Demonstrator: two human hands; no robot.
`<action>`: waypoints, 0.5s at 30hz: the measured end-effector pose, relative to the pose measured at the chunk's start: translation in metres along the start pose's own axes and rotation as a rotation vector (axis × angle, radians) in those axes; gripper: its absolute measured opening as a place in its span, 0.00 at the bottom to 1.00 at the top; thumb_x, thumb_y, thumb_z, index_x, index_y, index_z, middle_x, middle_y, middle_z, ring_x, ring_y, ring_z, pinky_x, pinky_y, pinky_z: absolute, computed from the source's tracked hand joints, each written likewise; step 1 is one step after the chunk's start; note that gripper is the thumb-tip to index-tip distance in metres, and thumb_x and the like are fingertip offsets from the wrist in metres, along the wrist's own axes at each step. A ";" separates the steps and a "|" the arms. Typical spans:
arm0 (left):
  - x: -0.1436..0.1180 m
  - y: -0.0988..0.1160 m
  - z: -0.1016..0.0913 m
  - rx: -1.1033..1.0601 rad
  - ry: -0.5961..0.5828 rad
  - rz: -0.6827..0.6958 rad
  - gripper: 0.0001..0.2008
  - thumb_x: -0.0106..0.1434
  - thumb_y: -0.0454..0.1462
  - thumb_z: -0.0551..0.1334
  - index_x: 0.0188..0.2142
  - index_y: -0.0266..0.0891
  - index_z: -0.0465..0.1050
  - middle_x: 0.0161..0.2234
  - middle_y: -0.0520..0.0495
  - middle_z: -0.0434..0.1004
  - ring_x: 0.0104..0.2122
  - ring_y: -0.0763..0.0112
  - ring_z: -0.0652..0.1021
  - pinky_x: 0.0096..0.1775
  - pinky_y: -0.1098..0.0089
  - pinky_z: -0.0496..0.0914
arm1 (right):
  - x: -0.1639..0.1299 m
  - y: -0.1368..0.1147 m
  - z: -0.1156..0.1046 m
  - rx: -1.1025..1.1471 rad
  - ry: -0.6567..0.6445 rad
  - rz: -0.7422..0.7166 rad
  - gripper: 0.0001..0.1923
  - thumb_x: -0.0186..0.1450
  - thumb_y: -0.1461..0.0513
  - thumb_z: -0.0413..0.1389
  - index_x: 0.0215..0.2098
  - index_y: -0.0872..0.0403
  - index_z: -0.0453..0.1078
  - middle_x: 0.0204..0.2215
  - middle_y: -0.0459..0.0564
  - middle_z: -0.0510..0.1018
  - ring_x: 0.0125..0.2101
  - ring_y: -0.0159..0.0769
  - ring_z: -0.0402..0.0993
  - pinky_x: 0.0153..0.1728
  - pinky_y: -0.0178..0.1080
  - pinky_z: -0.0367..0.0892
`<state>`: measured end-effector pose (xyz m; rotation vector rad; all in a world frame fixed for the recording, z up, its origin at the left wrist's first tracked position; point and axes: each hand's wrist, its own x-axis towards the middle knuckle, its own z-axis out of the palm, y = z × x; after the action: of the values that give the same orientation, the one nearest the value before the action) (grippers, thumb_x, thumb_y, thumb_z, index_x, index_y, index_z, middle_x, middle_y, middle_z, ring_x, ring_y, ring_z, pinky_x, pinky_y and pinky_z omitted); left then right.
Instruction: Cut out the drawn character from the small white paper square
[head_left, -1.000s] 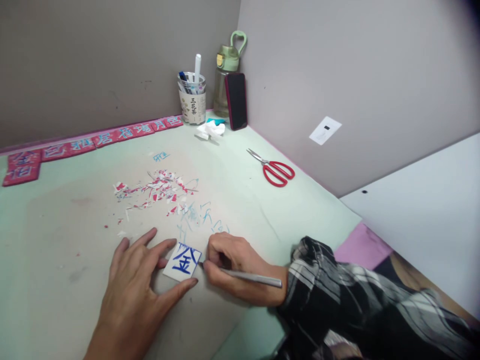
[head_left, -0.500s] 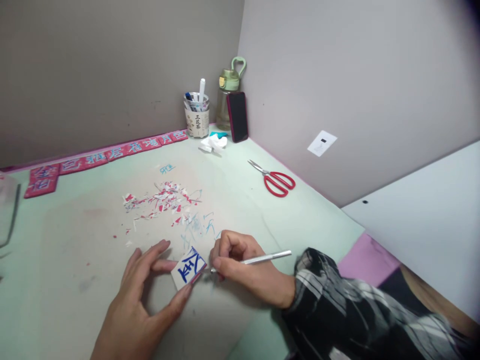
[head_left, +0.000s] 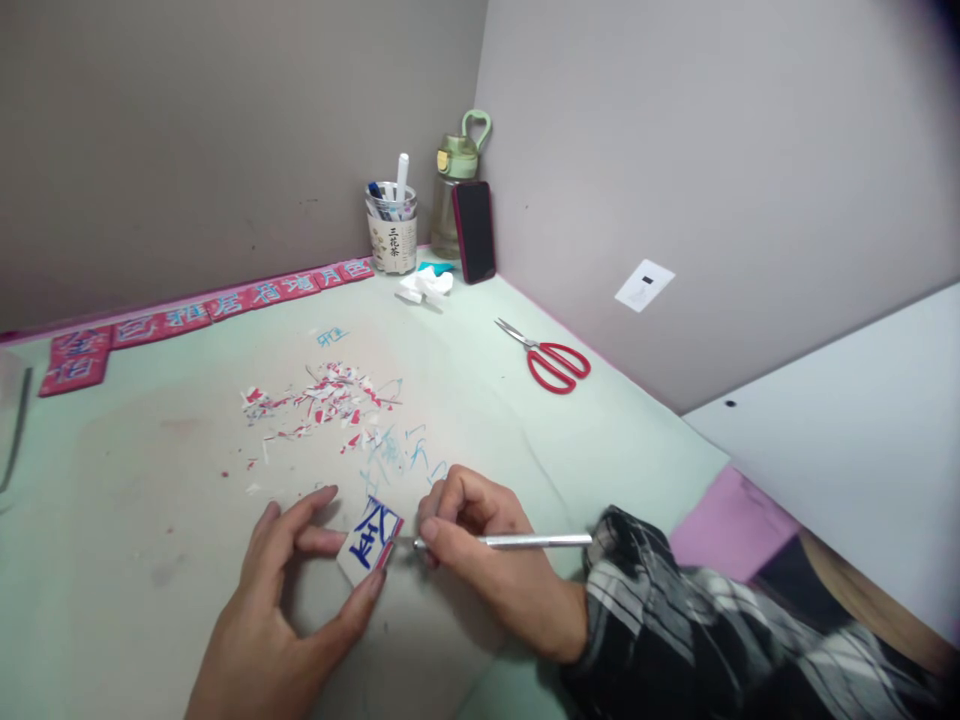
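Silver tool now more crosswise

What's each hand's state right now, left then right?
Left hand: holding the blue-marked block at its edges.
Right hand: closed around the slim silver tool, its tip toward the block.

Ahead of our right fingers, we could pass over the counter between the scraps and the scissors; beyond, the tissue, pen jar, bottle and phone stand in our way
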<state>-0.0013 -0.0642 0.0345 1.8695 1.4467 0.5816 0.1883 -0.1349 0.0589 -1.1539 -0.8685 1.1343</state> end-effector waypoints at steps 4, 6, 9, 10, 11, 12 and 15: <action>0.001 0.001 -0.001 0.026 0.052 0.111 0.34 0.54 0.56 0.64 0.56 0.44 0.68 0.39 0.42 0.80 0.65 0.35 0.66 0.61 0.28 0.60 | 0.006 0.004 0.001 0.168 -0.003 0.122 0.15 0.63 0.58 0.63 0.26 0.52 0.62 0.21 0.42 0.73 0.24 0.30 0.65 0.31 0.35 0.60; 0.002 0.002 -0.001 0.027 0.098 0.205 0.35 0.54 0.56 0.65 0.56 0.41 0.67 0.38 0.42 0.79 0.65 0.37 0.67 0.65 0.28 0.52 | 0.009 0.006 0.002 0.245 0.013 0.181 0.14 0.62 0.59 0.64 0.26 0.53 0.63 0.20 0.41 0.73 0.22 0.28 0.65 0.30 0.34 0.59; 0.001 0.004 -0.001 -0.014 0.105 0.133 0.37 0.51 0.57 0.66 0.56 0.44 0.67 0.38 0.43 0.78 0.64 0.37 0.68 0.65 0.30 0.52 | 0.008 0.006 0.004 0.293 0.028 0.199 0.14 0.62 0.60 0.64 0.26 0.53 0.63 0.19 0.41 0.73 0.22 0.28 0.64 0.30 0.34 0.59; 0.000 0.005 -0.001 -0.036 0.082 0.058 0.37 0.50 0.58 0.67 0.56 0.46 0.68 0.38 0.44 0.78 0.63 0.37 0.68 0.63 0.30 0.56 | 0.007 0.004 0.005 0.278 0.027 0.177 0.14 0.62 0.59 0.64 0.26 0.53 0.63 0.20 0.41 0.73 0.23 0.28 0.64 0.30 0.34 0.60; -0.001 0.005 -0.001 -0.059 0.056 -0.016 0.37 0.49 0.58 0.67 0.56 0.48 0.68 0.38 0.45 0.78 0.62 0.37 0.70 0.62 0.31 0.59 | 0.005 0.003 0.006 0.246 0.023 0.141 0.14 0.63 0.59 0.63 0.26 0.52 0.62 0.21 0.42 0.72 0.23 0.29 0.65 0.31 0.35 0.60; -0.001 0.005 0.000 -0.084 0.030 -0.074 0.38 0.48 0.58 0.67 0.56 0.49 0.68 0.39 0.46 0.78 0.61 0.37 0.71 0.61 0.31 0.61 | 0.002 0.001 0.007 0.199 0.019 0.095 0.14 0.63 0.59 0.63 0.27 0.52 0.62 0.21 0.42 0.72 0.24 0.30 0.65 0.31 0.35 0.60; -0.003 0.000 0.002 -0.165 -0.051 -0.137 0.39 0.46 0.59 0.69 0.56 0.51 0.67 0.41 0.47 0.78 0.58 0.40 0.74 0.61 0.34 0.62 | -0.006 -0.004 0.010 0.002 0.026 -0.041 0.13 0.65 0.61 0.60 0.27 0.51 0.60 0.23 0.43 0.70 0.26 0.32 0.64 0.30 0.37 0.60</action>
<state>-0.0009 -0.0676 0.0333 1.6328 1.4356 0.5643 0.1780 -0.1389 0.0649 -1.1423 -0.8666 1.0845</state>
